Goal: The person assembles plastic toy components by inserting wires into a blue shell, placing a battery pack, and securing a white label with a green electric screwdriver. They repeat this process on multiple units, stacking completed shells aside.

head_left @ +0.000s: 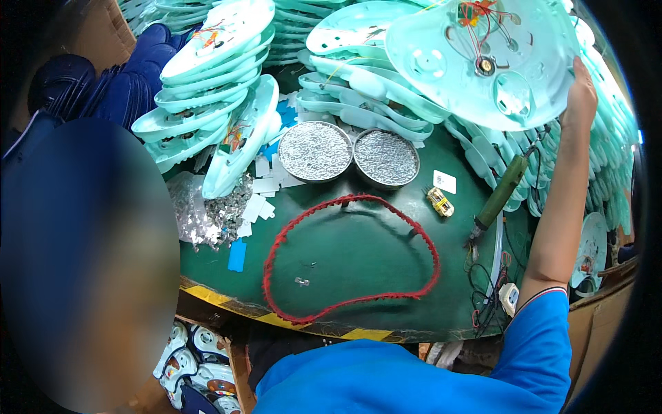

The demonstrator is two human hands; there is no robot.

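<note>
Holding up a large mint-green plastic shell [483, 62] with the right hand [579, 96], arm stretched high at the right side of the view. Fingers closed on the right rim of the shell, thumb side toward the camera; the fingertips themselves hidden behind the plastic. Shell tilted, inner face shown, with red and yellow wires [476, 21] and a small round part near its middle. Raised above the green work table [358, 248], over stacks of similar mint-green shells [207, 103] filling the far side.

Left hand not visible anywhere, so its grip cannot be told.

On the table: two round metal tins [316, 152] full of small silver screws, standing just beside each other. In front of them a red toothed cord [345, 303] laid in a wide loop on the table. To the right a green-handled electric screwdriver [500, 193] hanging tip down, and near it a small yellow part [440, 202] with a white label [445, 181]. At the left, a loose heap of shiny metal pieces [207, 214] and white paper slips [265, 186]. Blue sleeve [538, 331] at the lower edge.
</note>
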